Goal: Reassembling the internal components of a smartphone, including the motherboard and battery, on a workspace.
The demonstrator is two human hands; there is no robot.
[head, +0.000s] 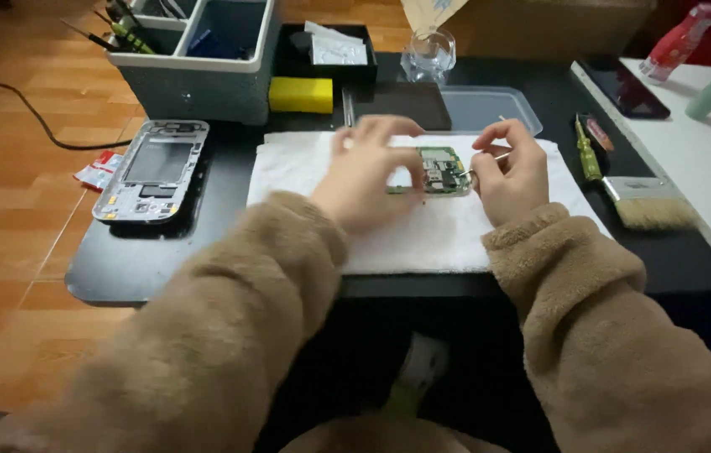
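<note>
A small green circuit board (442,170) lies on a white cloth (423,231) in the middle of a black table. My left hand (365,172) rests on the cloth and pinches the board's left edge. My right hand (511,168) holds a thin metal tool, likely tweezers (481,164), with the tip touching the board's right side. Both arms wear fuzzy tan sleeves.
An opened phone frame (152,170) lies at the table's left. A grey tool organiser (196,59), yellow block (300,94), black tray (326,50), glass (428,55) and clear lid (490,109) stand behind. A screwdriver (587,151) and brush (645,205) lie right, beside a white table (691,159).
</note>
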